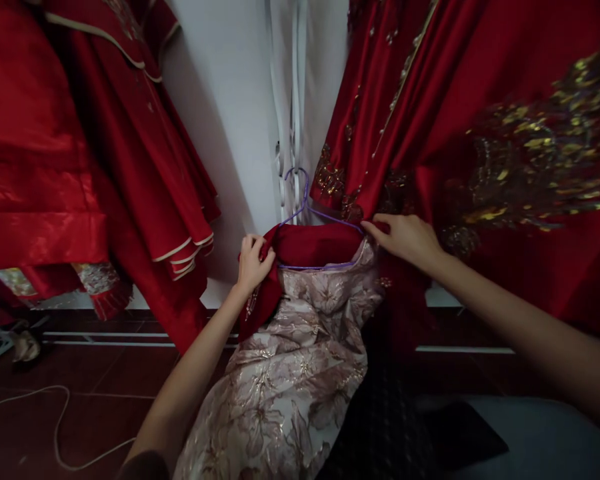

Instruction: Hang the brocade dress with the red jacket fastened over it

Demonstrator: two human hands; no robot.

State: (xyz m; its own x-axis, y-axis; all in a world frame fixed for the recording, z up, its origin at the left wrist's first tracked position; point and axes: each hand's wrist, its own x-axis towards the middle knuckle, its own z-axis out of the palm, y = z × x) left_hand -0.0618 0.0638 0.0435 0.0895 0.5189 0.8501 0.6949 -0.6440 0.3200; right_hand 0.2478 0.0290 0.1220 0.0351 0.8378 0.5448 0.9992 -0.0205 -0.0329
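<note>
In front of me a purple wire hanger [306,195] hangs by its hook from a white metal rail fitting. It carries a pale pink floral dress [300,380] with a metallic sheen and a red garment [320,245] around the shoulders. My left hand [253,263] is closed on the red garment's left shoulder, beside the hanger's left end. At the hanger's right end, the thumb and fingers of my right hand [410,241] pinch the red cloth close to the dress strap. The exact grip under the right fingertips is partly hidden.
Red gowns with cream edging [145,167] hang at left. A red gown with gold beading [410,87] hangs at right. White uprights [296,87] stand against the wall. Low rails [130,339] and a pale cable [63,427] lie near the dark tiled floor [110,380].
</note>
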